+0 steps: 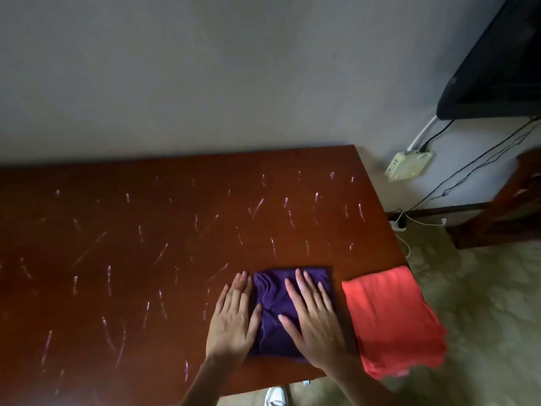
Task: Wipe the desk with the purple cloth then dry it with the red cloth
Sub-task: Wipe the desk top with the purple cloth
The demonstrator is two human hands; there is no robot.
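Note:
A folded purple cloth (275,306) lies near the front right of the dark wooden desk (146,230). My right hand (313,320) rests flat on the cloth's right half, fingers spread. My left hand (234,317) lies flat at the cloth's left edge, thumb on the fabric and fingers mostly on the wood. A folded red cloth (392,320) sits just right of the purple one, overhanging the desk's right edge. Several pale streaks (257,206) are scattered across the desk top.
The desk backs onto a grey wall. Off the right edge are a power strip (408,165) on the wall, trailing cables (468,177), a dark screen (497,63) and wooden furniture (509,206). Patterned floor lies below; a white shoe (276,396) shows at the front edge.

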